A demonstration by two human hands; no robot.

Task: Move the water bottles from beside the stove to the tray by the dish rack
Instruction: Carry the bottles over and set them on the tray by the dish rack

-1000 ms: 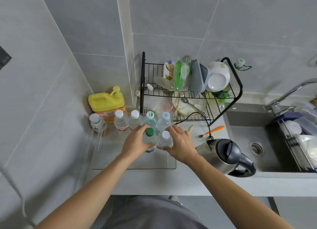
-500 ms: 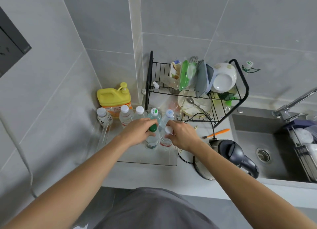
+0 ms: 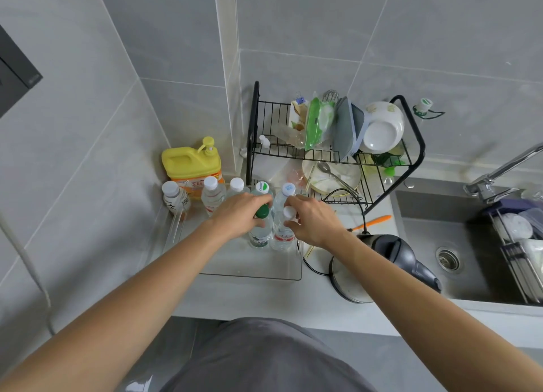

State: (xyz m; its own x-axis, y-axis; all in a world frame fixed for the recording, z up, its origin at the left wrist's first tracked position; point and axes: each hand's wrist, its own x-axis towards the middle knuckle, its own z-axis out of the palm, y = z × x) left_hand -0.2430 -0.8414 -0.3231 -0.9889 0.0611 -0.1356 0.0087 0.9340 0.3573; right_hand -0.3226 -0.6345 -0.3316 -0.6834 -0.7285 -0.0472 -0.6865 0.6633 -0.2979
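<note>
A clear tray (image 3: 235,269) lies on the counter left of the black dish rack (image 3: 417,139). Several water bottles stand upright along its back edge, among them a white-capped bottle (image 3: 211,193). In front of that row stand a green-capped bottle (image 3: 260,233) and a white-capped bottle with a red label (image 3: 282,236), side by side in the tray. My left hand (image 3: 238,212) grips the neck of the green-capped one. My right hand (image 3: 313,220) grips the neck of the red-labelled one. Both bottles' shoulders are hidden by my fingers.
A yellow detergent jug (image 3: 191,164) stands in the back corner behind the tray. An electric kettle (image 3: 379,265) with its cord sits right of the tray, an orange tool (image 3: 373,222) behind it. The sink (image 3: 446,256) and faucet (image 3: 499,171) lie further right.
The view has swung so the tray and rack sit further right and lower. Both hands stay on the two front bottles, which now stand lower in the tray.
</note>
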